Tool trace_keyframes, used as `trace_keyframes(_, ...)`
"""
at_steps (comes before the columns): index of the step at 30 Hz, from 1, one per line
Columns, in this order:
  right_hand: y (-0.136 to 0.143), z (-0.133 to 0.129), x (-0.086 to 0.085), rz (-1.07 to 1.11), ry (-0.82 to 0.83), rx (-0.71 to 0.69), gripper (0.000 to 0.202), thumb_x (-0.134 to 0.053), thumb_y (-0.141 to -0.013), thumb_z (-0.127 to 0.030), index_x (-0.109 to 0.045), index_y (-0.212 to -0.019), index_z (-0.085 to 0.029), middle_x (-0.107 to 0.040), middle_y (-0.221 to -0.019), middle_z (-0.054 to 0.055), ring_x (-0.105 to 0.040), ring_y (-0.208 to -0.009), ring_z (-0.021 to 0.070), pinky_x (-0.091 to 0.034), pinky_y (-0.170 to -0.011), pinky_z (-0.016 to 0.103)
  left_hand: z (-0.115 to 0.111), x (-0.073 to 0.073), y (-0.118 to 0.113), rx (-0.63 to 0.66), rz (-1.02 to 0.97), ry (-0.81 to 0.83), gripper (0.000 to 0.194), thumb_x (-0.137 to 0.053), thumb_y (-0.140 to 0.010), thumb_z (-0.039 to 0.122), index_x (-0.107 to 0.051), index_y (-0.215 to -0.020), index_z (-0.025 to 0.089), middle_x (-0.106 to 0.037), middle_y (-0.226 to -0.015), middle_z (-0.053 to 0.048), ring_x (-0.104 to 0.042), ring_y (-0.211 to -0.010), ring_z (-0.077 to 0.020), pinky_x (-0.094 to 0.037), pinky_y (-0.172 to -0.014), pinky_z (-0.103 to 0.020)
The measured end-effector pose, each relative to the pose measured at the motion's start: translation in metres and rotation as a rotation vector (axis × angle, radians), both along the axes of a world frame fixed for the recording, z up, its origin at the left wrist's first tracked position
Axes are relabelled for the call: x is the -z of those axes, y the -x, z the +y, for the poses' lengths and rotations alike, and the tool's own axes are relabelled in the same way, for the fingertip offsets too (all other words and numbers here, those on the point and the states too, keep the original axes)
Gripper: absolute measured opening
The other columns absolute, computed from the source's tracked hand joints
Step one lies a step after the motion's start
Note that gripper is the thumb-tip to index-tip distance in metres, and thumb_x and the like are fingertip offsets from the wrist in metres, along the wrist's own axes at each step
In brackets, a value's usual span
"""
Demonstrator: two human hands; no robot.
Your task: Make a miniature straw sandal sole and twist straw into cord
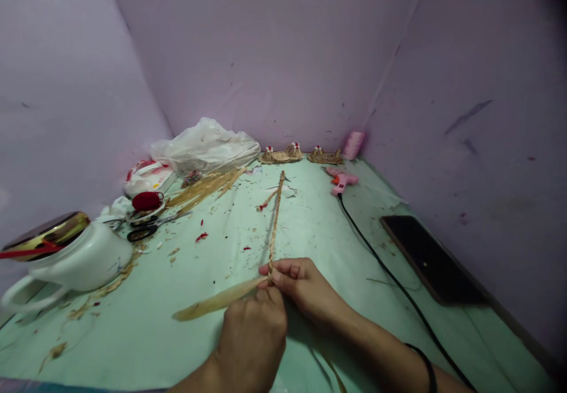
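A thin braided cord (275, 221) of straw-coloured fibre runs from my hands away across the table. My right hand (305, 286) pinches it near its close end, thumb and fingers pressed together. My left hand (254, 331) is closed just below, its fingers at the same end of the braid, partly hidden by its own knuckles. A wide flat dried strip (217, 299) sticks out to the left from between the hands. Another narrow strip (333, 372) shows beneath my right forearm. Near the far end, a short side strand (267, 200) branches off the braid.
A pink glue gun (340, 180) with a black cord and a dark phone (432, 260) lie right. Left are a white mug (88, 257), black-handled scissors (144, 231), red yarn (147, 201), loose straw (208, 189) and a plastic bag (208, 145). Woven slippers (281, 155) stand by the wall.
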State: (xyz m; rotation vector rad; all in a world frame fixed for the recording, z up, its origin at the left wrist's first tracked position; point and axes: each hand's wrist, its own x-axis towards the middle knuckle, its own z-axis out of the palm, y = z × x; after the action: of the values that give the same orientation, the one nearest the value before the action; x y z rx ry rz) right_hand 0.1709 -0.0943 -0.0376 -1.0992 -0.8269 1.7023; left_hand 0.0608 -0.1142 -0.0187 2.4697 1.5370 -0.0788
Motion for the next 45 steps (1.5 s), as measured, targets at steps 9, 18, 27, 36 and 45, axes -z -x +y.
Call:
trace_keyframes(9,-0.006,0.005,0.004,-0.137,-0.107,-0.095,0.028,-0.061,-0.066,-0.034,-0.054,-0.052,-0.011,-0.050,-0.050,0.000,-0.037,-0.046,0.0056,-0.024,-0.047,0.021,0.030,-0.025,0.026,-0.303,-0.700,0.315,0.041,-0.045,-0.076,0.031,-0.049,-0.113,0.014,-0.063,-0.086,-0.008,-0.051,-0.042,-0.0092,-0.042,-0.044,-0.024)
trace_keyframes(18,-0.011,0.000,-0.012,-0.204,-0.247,-0.235,0.019,-0.054,-0.073,-0.026,-0.054,-0.059,-0.013,-0.059,-0.060,0.004,-0.053,-0.058,0.0115,-0.037,-0.061,0.025,0.038,-0.006,0.016,-0.494,-0.907,0.809,0.023,-0.048,-0.073,0.021,-0.055,-0.091,0.008,-0.050,-0.048,0.004,-0.048,-0.033,-0.0082,-0.036,-0.032,-0.018)
trace_keyframes(27,-0.007,-0.002,-0.011,-0.348,-0.070,-0.003,0.014,-0.060,-0.063,-0.020,-0.056,-0.053,-0.012,-0.056,-0.052,0.001,-0.046,-0.049,0.0080,-0.034,-0.051,0.022,0.028,0.000,0.017,-0.464,-0.839,0.760,0.022,-0.044,-0.075,0.032,-0.054,-0.072,0.012,-0.052,-0.045,0.003,-0.037,-0.025,-0.0066,-0.026,-0.027,-0.018)
trace_keyframes(36,-0.009,-0.001,-0.008,-0.202,-0.039,-0.022,0.023,-0.067,-0.058,-0.033,-0.060,-0.056,-0.011,-0.057,-0.051,0.002,-0.047,-0.048,0.0081,-0.033,-0.053,0.023,0.021,-0.005,0.020,-0.312,-0.765,0.587,0.026,-0.044,-0.072,0.027,-0.046,-0.050,0.015,-0.052,-0.041,0.001,-0.039,-0.034,-0.0065,-0.028,-0.037,-0.018)
trace_keyframes(45,-0.009,-0.001,-0.005,-0.183,-0.028,-0.032,0.023,-0.067,-0.059,-0.033,-0.060,-0.054,-0.011,-0.056,-0.049,0.001,-0.043,-0.045,0.0062,-0.029,-0.049,0.022,0.019,0.001,0.022,-0.350,-0.794,0.662,0.023,-0.043,-0.073,0.024,-0.042,-0.051,0.017,-0.041,-0.033,0.006,-0.035,-0.026,-0.0057,-0.025,-0.029,-0.016)
